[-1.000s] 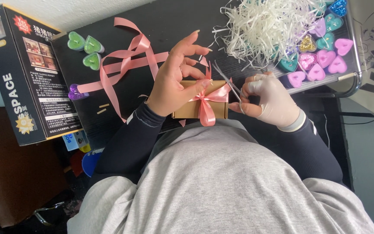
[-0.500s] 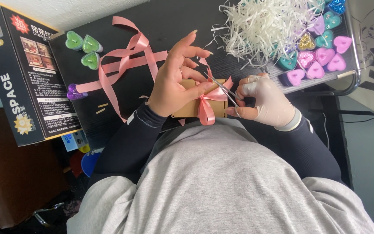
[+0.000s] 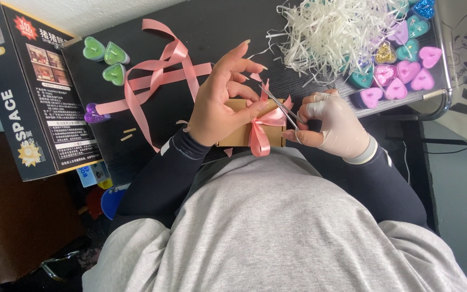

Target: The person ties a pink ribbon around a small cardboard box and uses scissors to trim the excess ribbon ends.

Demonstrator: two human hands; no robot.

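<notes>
Holding hand: the left hand [image 3: 222, 108], bare, grasps the small kraft gift box [image 3: 234, 141] from above, with the thumb pressed near the knot and the other fingers fanned out.
Cutting hand: the right hand [image 3: 336, 132], in a pale glove, is clenched through the handles of small metal scissors [image 3: 281, 110].
Scissors: just right of the box, with the thin blades angled over its top edge by the ribbon ends. Whether the blades are parted cannot be told.
Gift box: plain brown card, low and rectangular, held between both hands close to the person's grey sweatshirt, at the near edge of the black table [image 3: 217, 27].
Bow: a pink satin ribbon [image 3: 259, 132] wraps the box at its right end and is knotted there, with a loop hanging down the front and short tails sticking up.
Loose ribbon: a long pink length [image 3: 158, 81] lies in curls on the table left of the box.
Green candles: three heart-shaped ones [image 3: 106, 57] sit well left of the box and beyond it.
Purple heart: a glittery one [image 3: 94, 114] lies left of the box, at the end of the loose ribbon.
Paper shred: a cream heap [image 3: 325, 32] lies beyond the box to the right.
Candle tray: a metal-rimmed tray [image 3: 445, 59], farther right of the box, holds pink, teal and purple heart candles.
Carton: a large black printed one [image 3: 28, 92] stands far left of the box.
</notes>
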